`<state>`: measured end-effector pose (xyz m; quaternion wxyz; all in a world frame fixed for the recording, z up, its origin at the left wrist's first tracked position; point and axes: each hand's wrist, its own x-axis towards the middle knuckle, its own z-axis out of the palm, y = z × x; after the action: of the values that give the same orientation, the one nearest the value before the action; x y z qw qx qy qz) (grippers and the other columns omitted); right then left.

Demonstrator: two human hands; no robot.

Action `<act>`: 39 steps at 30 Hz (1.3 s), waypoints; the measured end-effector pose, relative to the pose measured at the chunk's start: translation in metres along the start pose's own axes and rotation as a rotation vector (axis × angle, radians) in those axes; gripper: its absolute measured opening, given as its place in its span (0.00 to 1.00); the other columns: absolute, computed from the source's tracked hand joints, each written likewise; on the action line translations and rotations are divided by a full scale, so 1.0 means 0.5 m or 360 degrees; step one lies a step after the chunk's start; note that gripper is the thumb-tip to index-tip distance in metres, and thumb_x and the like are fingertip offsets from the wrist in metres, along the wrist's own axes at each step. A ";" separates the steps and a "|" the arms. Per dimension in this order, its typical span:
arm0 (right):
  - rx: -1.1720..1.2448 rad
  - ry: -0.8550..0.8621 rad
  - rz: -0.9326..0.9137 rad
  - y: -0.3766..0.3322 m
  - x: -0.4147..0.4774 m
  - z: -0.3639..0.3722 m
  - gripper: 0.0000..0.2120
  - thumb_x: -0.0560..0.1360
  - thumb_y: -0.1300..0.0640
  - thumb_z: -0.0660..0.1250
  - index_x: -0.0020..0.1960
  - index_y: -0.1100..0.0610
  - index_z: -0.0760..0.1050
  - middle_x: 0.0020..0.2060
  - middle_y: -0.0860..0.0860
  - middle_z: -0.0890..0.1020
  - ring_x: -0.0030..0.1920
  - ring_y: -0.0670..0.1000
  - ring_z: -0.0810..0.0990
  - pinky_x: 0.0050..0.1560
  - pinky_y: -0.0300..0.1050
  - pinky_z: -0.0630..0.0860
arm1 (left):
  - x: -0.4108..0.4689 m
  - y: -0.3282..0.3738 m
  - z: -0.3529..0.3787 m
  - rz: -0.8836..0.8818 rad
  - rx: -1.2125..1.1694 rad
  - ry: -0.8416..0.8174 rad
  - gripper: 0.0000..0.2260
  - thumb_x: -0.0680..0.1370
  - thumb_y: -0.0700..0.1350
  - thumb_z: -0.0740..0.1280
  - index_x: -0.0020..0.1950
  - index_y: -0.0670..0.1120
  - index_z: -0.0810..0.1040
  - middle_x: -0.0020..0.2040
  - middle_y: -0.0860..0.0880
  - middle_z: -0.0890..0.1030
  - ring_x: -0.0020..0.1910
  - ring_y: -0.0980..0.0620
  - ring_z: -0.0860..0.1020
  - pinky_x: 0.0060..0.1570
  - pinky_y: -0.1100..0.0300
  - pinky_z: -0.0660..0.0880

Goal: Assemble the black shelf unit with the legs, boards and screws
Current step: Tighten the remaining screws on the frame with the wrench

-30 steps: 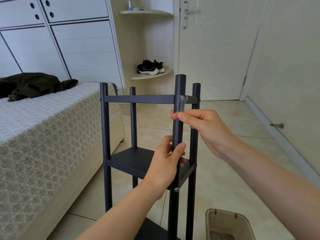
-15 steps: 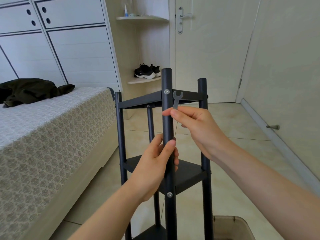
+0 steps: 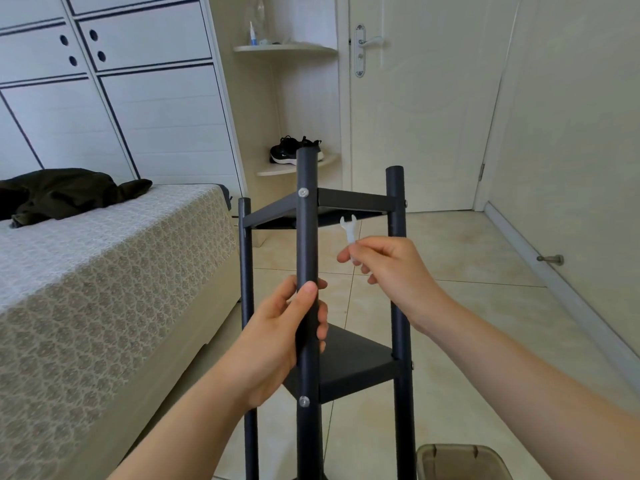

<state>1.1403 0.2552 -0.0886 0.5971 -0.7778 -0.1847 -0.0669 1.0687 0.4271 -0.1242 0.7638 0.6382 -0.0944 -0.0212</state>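
The shelf unit (image 3: pixel 245 289) stands upright on the floor just in front of us, and in our judgement the assembly is close to its end. Our left hand (image 3: pixel 277 341) grasps the front leg (image 3: pixel 306 237). The thumb (image 3: pixel 307 293) lies across the tube on our side and the other fingers curl round it from behind, so this grip is closed on the leg.

Above these fingers the top board (image 3: pixel 353 201) is fixed to the leg with a screw (image 3: pixel 303 192). Just below them the middle board (image 3: pixel 360 358) is fixed with a second screw (image 3: pixel 304 401). Both heads seem to sit flat on the tube, but we cannot tell if they are fully tight.

Our right hand (image 3: pixel 391 271) is in the air, apart from the frame, between the front leg and the right leg (image 3: pixel 394 183). Its fingertips pinch the lower end of a small wrench (image 3: pixel 349 227). The open end of the wrench points up above the fingertips, just under the top board, and touches no screw.

We see three legs. The fourth, we think, is hidden behind the front one. What is left seems to be only checking and tightening the other screws with the wrench. The part of the unit far below our left fingers is mostly out of view, so we cannot judge it.
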 end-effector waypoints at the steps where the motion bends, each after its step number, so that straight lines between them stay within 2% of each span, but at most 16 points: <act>1: -0.0043 0.0004 0.0039 0.002 0.003 0.005 0.14 0.80 0.57 0.63 0.39 0.49 0.83 0.32 0.40 0.80 0.36 0.31 0.75 0.43 0.36 0.68 | 0.000 0.001 -0.003 -0.0002 -0.0003 0.0008 0.15 0.80 0.54 0.63 0.61 0.47 0.77 0.41 0.47 0.76 0.38 0.51 0.75 0.43 0.57 0.76; 5: -0.0209 -0.0029 0.0112 -0.003 0.011 0.032 0.14 0.81 0.56 0.62 0.41 0.50 0.82 0.24 0.38 0.76 0.31 0.40 0.74 0.38 0.37 0.70 | -0.001 0.003 -0.017 -0.0020 -0.0023 0.0033 0.14 0.80 0.54 0.63 0.60 0.48 0.78 0.41 0.47 0.76 0.38 0.51 0.76 0.42 0.56 0.77; 9: -0.0210 -0.0041 0.0038 -0.022 0.019 0.057 0.12 0.81 0.55 0.62 0.45 0.51 0.83 0.30 0.53 0.77 0.34 0.50 0.75 0.41 0.50 0.78 | -0.003 0.007 -0.032 -0.0033 -0.0033 0.0041 0.13 0.81 0.54 0.62 0.59 0.49 0.79 0.41 0.47 0.75 0.38 0.51 0.75 0.42 0.55 0.77; 12: -0.0184 -0.0072 0.0059 -0.030 0.027 0.074 0.12 0.81 0.55 0.61 0.48 0.52 0.84 0.30 0.52 0.74 0.35 0.51 0.75 0.41 0.49 0.78 | -0.007 0.010 -0.040 -0.0034 -0.0037 0.0042 0.12 0.80 0.55 0.62 0.56 0.51 0.80 0.40 0.48 0.75 0.37 0.51 0.75 0.41 0.55 0.76; 16: -0.0144 -0.0124 0.0117 -0.033 0.037 0.096 0.11 0.81 0.57 0.62 0.51 0.55 0.83 0.31 0.51 0.73 0.37 0.53 0.73 0.47 0.58 0.79 | -0.014 0.011 -0.052 -0.0013 -0.0022 0.0070 0.13 0.80 0.56 0.63 0.56 0.50 0.81 0.39 0.48 0.74 0.37 0.51 0.74 0.40 0.56 0.76; 18: -0.0116 -0.0095 0.0093 -0.038 0.042 0.104 0.11 0.81 0.58 0.62 0.50 0.56 0.83 0.29 0.50 0.72 0.36 0.53 0.73 0.48 0.59 0.79 | -0.018 0.013 -0.059 -0.0011 -0.0022 0.0065 0.13 0.79 0.58 0.65 0.55 0.51 0.81 0.39 0.48 0.74 0.36 0.52 0.74 0.40 0.56 0.76; 21: -0.0079 -0.0012 0.0021 -0.046 0.049 0.111 0.11 0.81 0.59 0.62 0.48 0.58 0.83 0.29 0.53 0.72 0.34 0.54 0.71 0.40 0.55 0.76 | -0.023 0.016 -0.069 -0.0021 -0.0018 0.0042 0.16 0.75 0.60 0.67 0.54 0.51 0.81 0.39 0.48 0.74 0.36 0.52 0.74 0.40 0.57 0.76; 24: -0.0069 0.0035 -0.0055 -0.047 0.052 0.118 0.11 0.80 0.60 0.63 0.47 0.59 0.83 0.28 0.54 0.74 0.31 0.52 0.71 0.35 0.40 0.70 | -0.024 0.016 -0.077 -0.0027 -0.0031 0.0038 0.17 0.74 0.60 0.67 0.55 0.50 0.81 0.39 0.48 0.74 0.36 0.52 0.73 0.39 0.56 0.76; 27: -0.0067 0.0058 -0.0124 -0.046 0.051 0.127 0.10 0.80 0.60 0.63 0.47 0.61 0.83 0.24 0.46 0.73 0.26 0.42 0.70 0.29 0.30 0.66 | -0.024 0.017 -0.081 -0.0028 -0.0031 0.0044 0.17 0.75 0.60 0.67 0.55 0.50 0.81 0.39 0.48 0.73 0.36 0.52 0.73 0.39 0.56 0.76; 29: -0.0041 0.0064 -0.0143 -0.046 0.052 0.131 0.10 0.80 0.60 0.64 0.46 0.60 0.83 0.20 0.43 0.71 0.24 0.40 0.69 0.29 0.29 0.66 | -0.023 0.018 -0.080 -0.0028 -0.0027 0.0039 0.17 0.75 0.60 0.67 0.55 0.50 0.81 0.39 0.47 0.73 0.36 0.52 0.73 0.39 0.56 0.76; 33: -0.0024 0.0086 -0.0166 -0.051 0.058 0.135 0.11 0.80 0.60 0.64 0.41 0.57 0.82 0.18 0.42 0.70 0.25 0.41 0.69 0.31 0.31 0.67 | -0.023 0.019 -0.077 -0.0034 -0.0043 0.0028 0.16 0.76 0.59 0.66 0.56 0.49 0.80 0.39 0.47 0.73 0.35 0.51 0.72 0.39 0.55 0.76; 39: -0.0060 0.0094 -0.0199 -0.054 0.059 0.133 0.12 0.80 0.59 0.64 0.44 0.60 0.83 0.17 0.42 0.69 0.23 0.41 0.68 0.29 0.29 0.66 | -0.025 0.021 -0.078 -0.0048 -0.0081 0.0015 0.17 0.75 0.58 0.67 0.56 0.48 0.80 0.38 0.47 0.72 0.35 0.51 0.72 0.38 0.55 0.76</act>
<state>1.1498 0.3307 -0.0730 0.5822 -0.7735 -0.2139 -0.1304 1.0621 0.4688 -0.1221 0.7798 0.6200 -0.0805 -0.0322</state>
